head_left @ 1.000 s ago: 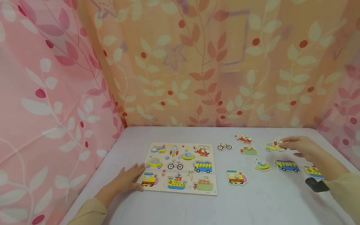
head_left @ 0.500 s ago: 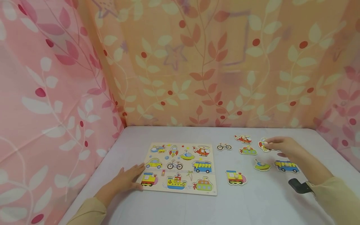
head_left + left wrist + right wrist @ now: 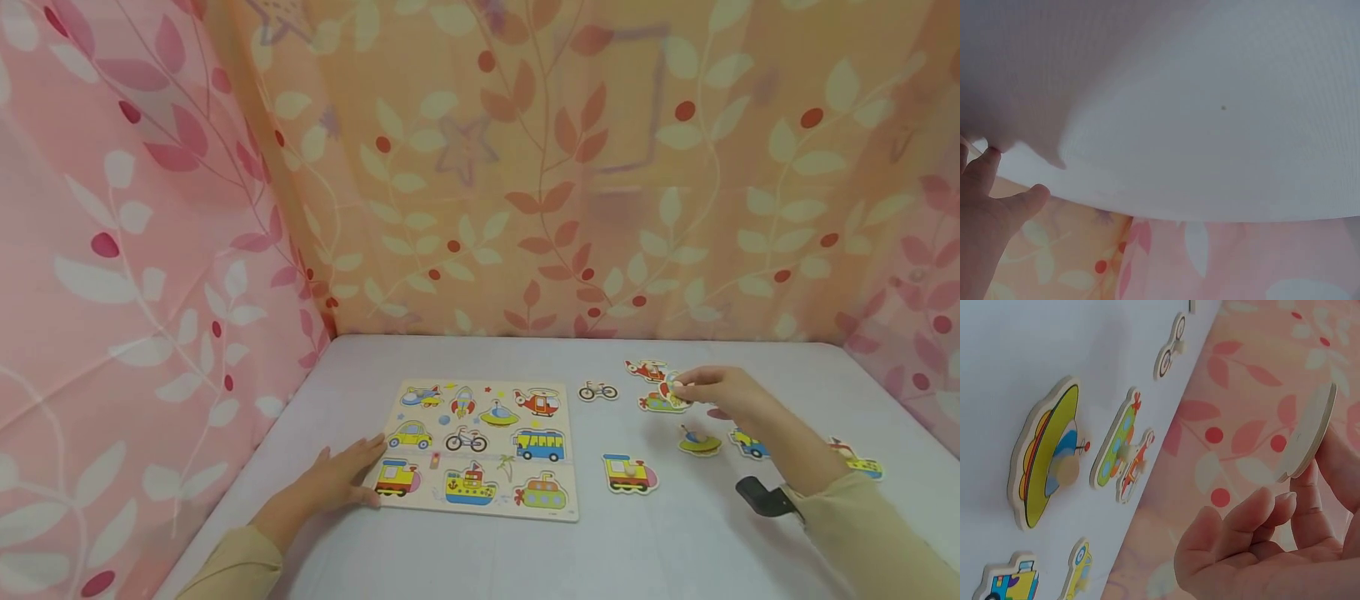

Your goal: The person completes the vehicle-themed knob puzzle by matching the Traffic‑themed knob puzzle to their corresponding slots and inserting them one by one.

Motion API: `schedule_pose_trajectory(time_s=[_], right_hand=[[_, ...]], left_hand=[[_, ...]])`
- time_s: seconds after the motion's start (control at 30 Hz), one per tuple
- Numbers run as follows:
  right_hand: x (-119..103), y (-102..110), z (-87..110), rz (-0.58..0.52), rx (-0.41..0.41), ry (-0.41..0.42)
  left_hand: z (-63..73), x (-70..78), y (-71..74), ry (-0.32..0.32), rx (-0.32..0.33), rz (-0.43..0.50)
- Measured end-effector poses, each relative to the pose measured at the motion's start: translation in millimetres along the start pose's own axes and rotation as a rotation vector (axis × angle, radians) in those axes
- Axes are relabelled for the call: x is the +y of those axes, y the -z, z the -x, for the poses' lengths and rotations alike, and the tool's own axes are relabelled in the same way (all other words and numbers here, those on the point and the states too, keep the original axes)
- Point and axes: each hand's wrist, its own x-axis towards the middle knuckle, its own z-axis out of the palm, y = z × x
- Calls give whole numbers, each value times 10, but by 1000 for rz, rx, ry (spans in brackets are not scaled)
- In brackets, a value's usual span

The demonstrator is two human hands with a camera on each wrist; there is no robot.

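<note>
My right hand [image 3: 720, 393] pinches a rocket puzzle piece [image 3: 666, 387], held up over the submarine piece [image 3: 656, 403] in the head view. The right wrist view shows the rocket piece's bare wooden back [image 3: 1310, 434] between thumb and fingers, other fingers loosely bent. My left hand [image 3: 341, 477] rests with extended fingers at the left edge of the wooden puzzle board [image 3: 432, 485], which has printed vehicle outlines. In the left wrist view, the left hand [image 3: 991, 206] shows at the lower left, its thumb spread.
Around the right hand lie knobbed pieces: bicycle [image 3: 598, 392], helicopter [image 3: 647, 370], flying saucer [image 3: 699, 441], train [image 3: 630, 474], bus [image 3: 750, 444] and boat [image 3: 858, 461]. A car piece [image 3: 1079, 572] shows in the right wrist view. Floral curtains [image 3: 540, 167] bound the white table [image 3: 480, 554].
My right hand has carried the rocket piece leftward, from over the car piece to over the submarine piece. The boat piece at the right is uncovered more. My left hand stays put.
</note>
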Motion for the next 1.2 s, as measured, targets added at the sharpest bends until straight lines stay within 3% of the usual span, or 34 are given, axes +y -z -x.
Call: schedule_pose_trajectory(time_s=[0.67,1.2], right_hand=[[-112,-212,-38,-42,21,-34],[-182,-321,-100,-88,-7,4]], left_hand=[[14,25,3,-10,7,-13],[44,75,14,-7,24,-8]])
